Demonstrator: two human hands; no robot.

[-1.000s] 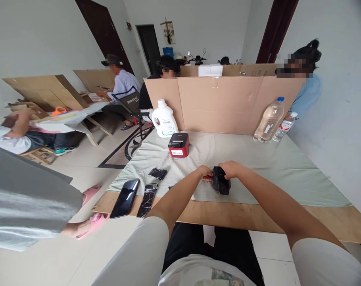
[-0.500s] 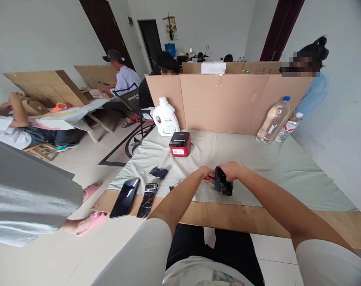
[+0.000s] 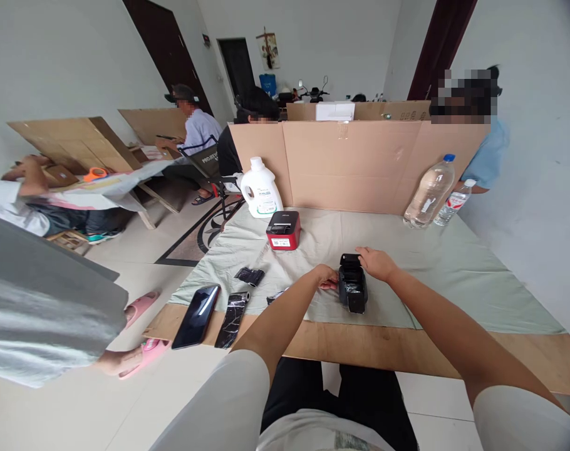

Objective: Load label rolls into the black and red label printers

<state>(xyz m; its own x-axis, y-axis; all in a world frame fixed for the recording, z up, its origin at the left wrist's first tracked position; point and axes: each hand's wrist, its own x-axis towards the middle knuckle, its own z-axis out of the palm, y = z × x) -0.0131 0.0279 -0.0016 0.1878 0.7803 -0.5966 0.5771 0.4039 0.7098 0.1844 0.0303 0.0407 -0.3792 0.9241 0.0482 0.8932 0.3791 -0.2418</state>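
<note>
A small black printer-like device [image 3: 352,282] stands on the cloth, its lid [image 3: 350,258] raised at the back. From its front hangs a glossy black strip [image 3: 356,302]. My left hand [image 3: 327,277] has curled fingers against the device's left side, steadying it. At the upper right, my right hand [image 3: 376,263] grips the edge of the lid with fingertips and thumb. Left of my forearm lie a black marbled roll [image 3: 233,319] partly unrolled and a smaller black roll [image 3: 250,276]. Another black piece [image 3: 276,296] is mostly hidden behind my left forearm.
A red and black box-shaped printer [image 3: 284,230] and a white jug [image 3: 260,191] stand further back. Two bottles, one a large clear bottle [image 3: 430,193], are at right before a cardboard screen [image 3: 355,166]. A phone [image 3: 196,316] lies front left. Someone in grey stands close left.
My right hand has moved up and back, and the device's lid has swung open, showing its inside. My left hand stays at the device's side.
</note>
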